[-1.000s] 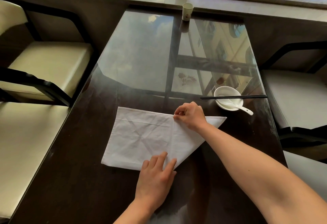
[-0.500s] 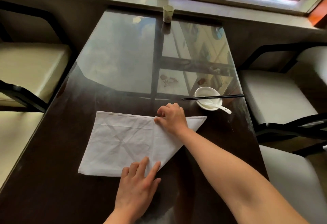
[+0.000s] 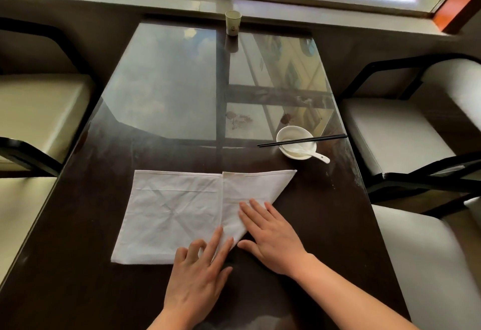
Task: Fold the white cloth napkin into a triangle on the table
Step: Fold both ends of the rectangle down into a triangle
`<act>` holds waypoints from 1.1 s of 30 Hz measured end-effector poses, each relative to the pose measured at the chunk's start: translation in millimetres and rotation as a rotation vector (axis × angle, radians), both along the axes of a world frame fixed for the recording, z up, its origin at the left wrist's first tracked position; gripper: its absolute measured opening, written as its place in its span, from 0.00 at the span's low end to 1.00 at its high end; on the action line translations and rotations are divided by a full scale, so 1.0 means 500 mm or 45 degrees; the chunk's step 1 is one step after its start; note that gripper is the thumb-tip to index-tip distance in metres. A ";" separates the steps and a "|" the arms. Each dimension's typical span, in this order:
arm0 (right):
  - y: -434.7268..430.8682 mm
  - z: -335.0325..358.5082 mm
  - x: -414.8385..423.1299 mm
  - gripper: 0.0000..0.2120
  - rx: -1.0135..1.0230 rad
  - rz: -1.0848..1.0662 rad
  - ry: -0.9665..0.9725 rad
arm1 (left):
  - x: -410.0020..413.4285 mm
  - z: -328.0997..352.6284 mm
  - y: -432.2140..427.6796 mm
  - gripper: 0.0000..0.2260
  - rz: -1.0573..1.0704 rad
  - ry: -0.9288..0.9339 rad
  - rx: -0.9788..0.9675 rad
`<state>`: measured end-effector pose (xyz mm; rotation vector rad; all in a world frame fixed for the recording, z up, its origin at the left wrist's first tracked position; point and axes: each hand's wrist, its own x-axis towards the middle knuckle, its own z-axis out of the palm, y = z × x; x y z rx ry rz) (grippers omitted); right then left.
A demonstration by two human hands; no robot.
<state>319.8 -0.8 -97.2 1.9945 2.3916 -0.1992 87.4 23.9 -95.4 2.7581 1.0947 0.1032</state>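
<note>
A white napkin [image 3: 171, 212] lies flat on the dark worktop [image 3: 78, 277], its 3 o'clock half folded over into a triangular flap. The right grip [image 3: 270, 236], a bare hand, rests palm down on that flap, fingers straight and pointing toward 11 o'clock. The left grip [image 3: 197, 275] touches the napkin's 6 o'clock tip with spread fingers. At 2 o'clock from the napkin stands a white bowl [image 3: 286, 134] holding a spoon [image 3: 316, 155], with 2 black chopsticks [image 3: 302, 140] across its rim. A paper cup [image 3: 233, 23] stands at 12 o'clock.

The napkin [image 3: 177, 212] is plain white against a dark brown table [image 3: 78, 277]. To the right, a white bowl [image 3: 291, 131], black chopsticks [image 3: 302, 141] and a white spoon [image 3: 318, 157]. At the far end, the cup [image 3: 233, 23] is cream with a small dark print, and the left seat [image 3: 39, 111] is cream on a black frame.
</note>
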 end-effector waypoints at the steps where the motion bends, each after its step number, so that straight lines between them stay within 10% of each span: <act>1: -0.008 0.002 0.009 0.35 -0.019 -0.040 -0.015 | 0.001 0.000 0.001 0.26 0.001 0.006 0.000; 18: 0.058 0.013 0.123 0.51 -0.130 -0.550 -0.131 | -0.001 0.002 0.005 0.26 -0.022 0.086 -0.039; 33: 0.047 -0.006 0.114 0.43 -0.173 -0.467 -0.052 | -0.013 0.014 -0.008 0.28 -0.101 0.166 0.050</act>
